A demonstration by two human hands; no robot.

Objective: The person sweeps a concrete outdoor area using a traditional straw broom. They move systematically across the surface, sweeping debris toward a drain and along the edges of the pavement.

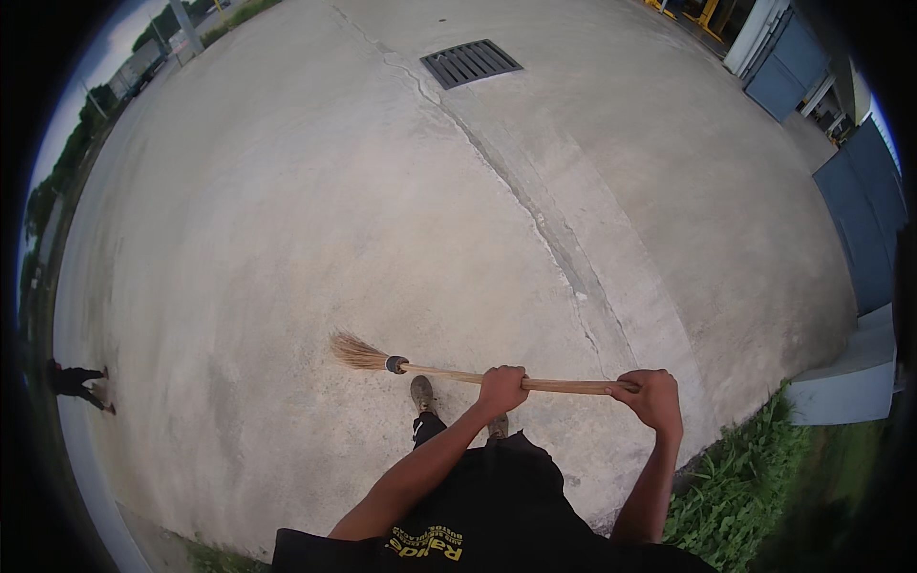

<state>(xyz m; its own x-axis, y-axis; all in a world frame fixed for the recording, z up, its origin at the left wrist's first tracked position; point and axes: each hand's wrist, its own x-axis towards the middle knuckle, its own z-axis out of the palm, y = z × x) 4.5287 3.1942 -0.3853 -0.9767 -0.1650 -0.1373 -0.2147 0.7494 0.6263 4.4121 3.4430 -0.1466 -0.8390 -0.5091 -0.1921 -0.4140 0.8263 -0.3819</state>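
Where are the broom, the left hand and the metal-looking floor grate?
Broom (443, 372): head view, on its handle.
Left hand (502, 390): head view, on the back of the hand.
Floor grate (472, 64): head view, middle of its dark slats.

We hold a stick broom (444, 372) crosswise, our left hand (503, 390) closed around its handle (573, 386), our right hand (655, 399) gripping the handle's end. The bristles (357, 351) fan out at left beyond a dark band (396, 365). Pale concrete (239, 229) spreads ahead, a long crack (523, 196) running past a dark grate (471, 64); green plants (750, 482) grow at right, and another person (76, 382) shows far left.
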